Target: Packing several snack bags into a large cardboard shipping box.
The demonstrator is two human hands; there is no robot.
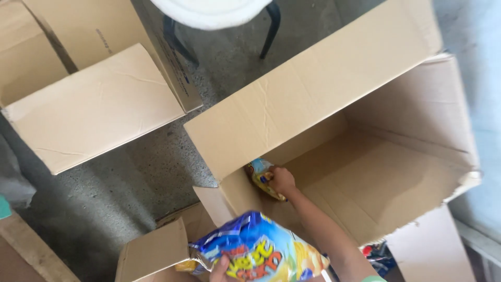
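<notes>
My right hand (282, 180) reaches down into a large open cardboard box (315, 93) and grips a small yellow and blue snack bag (259, 173) against the box's near left inner corner. The rest of the box's inside looks bare. At the bottom edge of the view, my left hand (221, 269) holds a bigger blue and yellow snack bag (260, 249) from below. This bag is close to the camera and covers part of my right forearm.
Another open cardboard box (94, 109) with its flaps spread stands at the upper left. A smaller carton (151, 251) sits under my left hand. A white chair with black legs (215, 11) stands at the top, on a grey concrete floor (104, 198). Colourful packets (380, 255) show at the bottom right.
</notes>
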